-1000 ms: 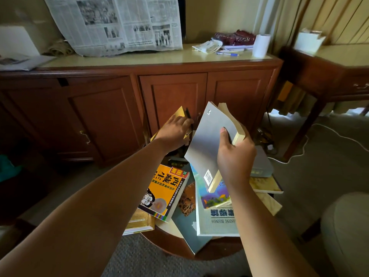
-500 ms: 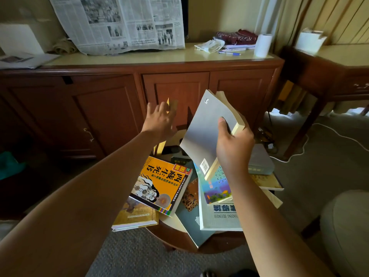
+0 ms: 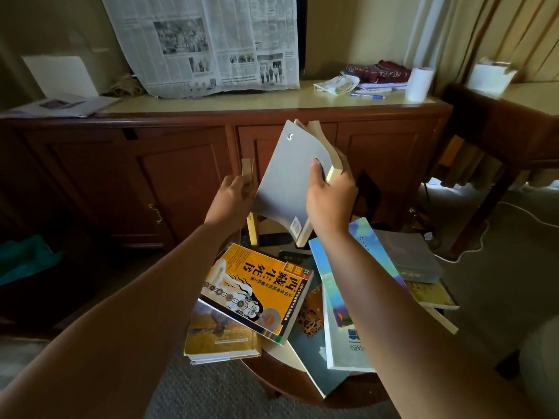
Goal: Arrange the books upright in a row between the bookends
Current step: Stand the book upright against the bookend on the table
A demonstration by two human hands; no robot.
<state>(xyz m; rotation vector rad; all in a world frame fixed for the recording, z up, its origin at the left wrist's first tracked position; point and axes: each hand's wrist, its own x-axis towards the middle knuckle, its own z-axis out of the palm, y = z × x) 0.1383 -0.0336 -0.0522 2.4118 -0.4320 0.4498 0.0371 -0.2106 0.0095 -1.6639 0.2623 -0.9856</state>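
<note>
**Grey paperback held over the book pile, right hand**

Wooden cabinet [image 3: 181, 182] fills the back: red-brown panelled doors, pale glossy top, a newspaper [image 3: 211, 43] propped against the wall on it.

Below it is a small round worktop [image 3: 282, 356] with a cream surface and a dark rim. It is heaped with books lying flat and overlapping. Among them are a pale blue softcover [image 3: 335, 334], an orange book [image 3: 257, 285] with bold black characters, askew on the pile, and a thick grey volume [image 3: 414, 258] at the right edge.

The grey book [image 3: 287, 176] is in the air above the far side of the worktop, its lower corner close over the pile. The right hand [image 3: 329, 201] grips its right-hand page edge, thumb flat on the cover and fingers wrapped behind. The long axis is near upright, the top leaning slightly left. The matte cover faces the camera, barcode at the bottom corner, and bows softly. Cream pages fan open at the top right.

A thin yellow-edged book [image 3: 253, 231] stands upright just left of it. The left hand [image 3: 233, 198] is at its edge, back to the camera and blurred, so a grip cannot be told from a touch.
</note>
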